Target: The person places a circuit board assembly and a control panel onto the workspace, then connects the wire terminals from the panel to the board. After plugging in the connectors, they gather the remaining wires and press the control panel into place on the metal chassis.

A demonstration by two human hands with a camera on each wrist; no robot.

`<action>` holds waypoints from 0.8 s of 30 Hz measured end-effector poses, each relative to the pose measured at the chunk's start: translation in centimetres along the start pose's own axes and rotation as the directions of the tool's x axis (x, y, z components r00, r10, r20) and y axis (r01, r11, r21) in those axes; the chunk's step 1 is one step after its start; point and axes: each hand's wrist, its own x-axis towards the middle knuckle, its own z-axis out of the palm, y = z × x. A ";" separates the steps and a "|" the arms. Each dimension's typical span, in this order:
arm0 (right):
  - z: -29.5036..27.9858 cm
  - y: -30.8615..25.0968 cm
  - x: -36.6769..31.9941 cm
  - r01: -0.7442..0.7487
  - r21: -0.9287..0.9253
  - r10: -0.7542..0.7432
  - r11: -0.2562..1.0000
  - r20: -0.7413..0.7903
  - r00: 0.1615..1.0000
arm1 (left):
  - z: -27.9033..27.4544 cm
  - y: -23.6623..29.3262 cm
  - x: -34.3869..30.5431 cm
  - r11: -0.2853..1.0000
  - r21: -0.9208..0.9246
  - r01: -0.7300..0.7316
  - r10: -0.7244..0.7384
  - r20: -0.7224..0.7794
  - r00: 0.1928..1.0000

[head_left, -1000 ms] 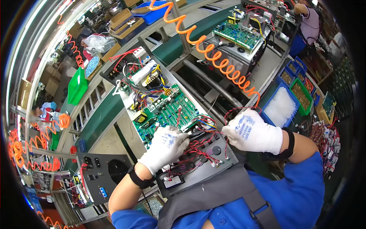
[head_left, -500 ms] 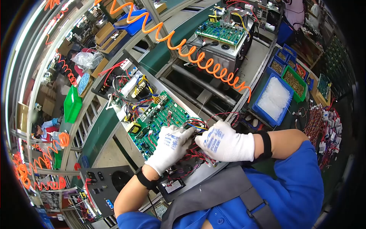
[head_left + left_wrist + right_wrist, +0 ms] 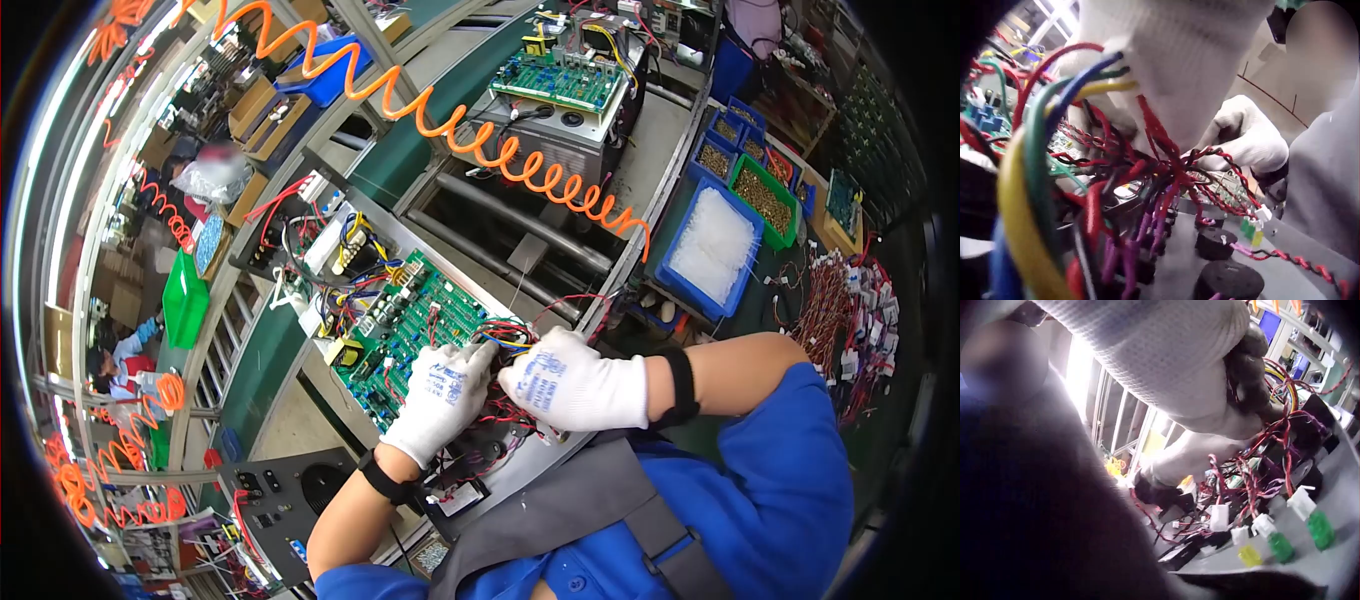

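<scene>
Both hands wear white gloves and work close together at a wire bundle (image 3: 505, 335) by the lower right edge of a green circuit board (image 3: 400, 335). The left hand (image 3: 440, 395) holds the bundle; in the left wrist view its twisted red and black wires (image 3: 1163, 153) gather under the glove. Beside it, the right hand (image 3: 570, 380) pinches red-black wires with curled fingers, partly hidden by the glove. Below the hands is a grey panel (image 3: 1341, 481) with black round parts (image 3: 1229, 281). White connectors with green lamps (image 3: 1321, 530) and a yellow lamp (image 3: 1249, 555) hang over it.
An orange coiled hose (image 3: 480, 138) crosses ahead. Metal rollers (image 3: 530, 225) lie beyond the board, and another unit with a green board (image 3: 560, 85) stands behind. On the right are a blue bin of white strips (image 3: 710, 250), a green bin of brass-coloured parts (image 3: 765, 200) and piled wires (image 3: 840, 320).
The right hand has moved left from the outer side, bringing its wire in beside the left hand at the bundle. The left hand has shifted slightly toward the coloured wires. The head view has turned.
</scene>
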 end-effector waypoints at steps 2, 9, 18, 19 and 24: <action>0.1 0.0 1.1 0.001 -0.023 -0.002 1.000 -0.015 1.000 | -0.9 0.6 0.0 0.999 -0.035 0.037 -0.037 0.011 0.999; 0.3 0.7 1.6 0.037 0.215 -0.025 0.976 -0.059 0.998 | -0.6 0.8 -1.0 0.959 -0.267 0.093 -0.095 0.004 0.995; 5.0 13.0 9.5 0.047 0.618 0.120 0.785 -0.226 0.967 | -0.2 0.9 -1.3 0.977 -0.193 0.095 -0.089 0.039 0.995; 6.1 13.3 10.4 0.173 0.558 -0.003 0.812 -0.292 0.956 | 0.0 0.8 -1.4 0.978 -0.194 0.076 -0.075 0.012 0.997; 5.1 15.0 12.3 -0.026 0.587 0.176 0.809 -0.200 0.964 | -1.8 1.3 -1.4 0.949 -0.289 0.124 -0.139 -0.032 0.990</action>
